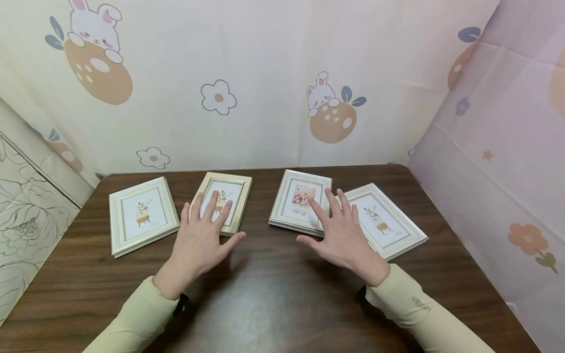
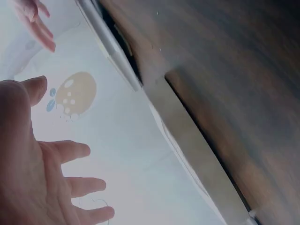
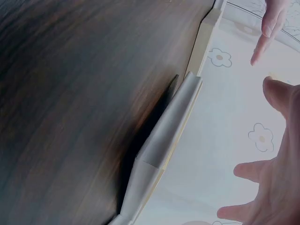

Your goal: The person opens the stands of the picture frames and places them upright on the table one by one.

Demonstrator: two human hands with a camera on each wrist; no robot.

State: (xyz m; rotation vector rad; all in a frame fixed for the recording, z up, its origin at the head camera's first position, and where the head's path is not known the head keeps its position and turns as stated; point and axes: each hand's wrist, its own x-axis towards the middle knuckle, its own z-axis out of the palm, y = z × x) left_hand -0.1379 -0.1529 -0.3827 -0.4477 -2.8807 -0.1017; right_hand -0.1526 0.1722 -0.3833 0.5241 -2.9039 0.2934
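Note:
Four picture frames would be several in a row on the table; the far-left white picture frame [image 1: 115, 223] shows a potted plant print. Beside it lies a cream picture frame [image 1: 245, 196], partly covered in the head view by my left hand [image 1: 198, 240], whose fingers are spread. My right hand [image 1: 344, 238], fingers also spread, overlaps the white picture frame with the pink flower print [image 1: 287, 196] and the edge of the far-right white picture frame [image 1: 406, 228]. Both wrist views show the hands raised above the frames, holding nothing.
A dark wood-grain table [image 1: 265, 304] carries the frames near its back edge. Behind it hangs a pale curtain [image 1: 265, 59] printed with rabbits and flowers, and another patterned cloth [image 1: 507, 162] hangs along the right side.

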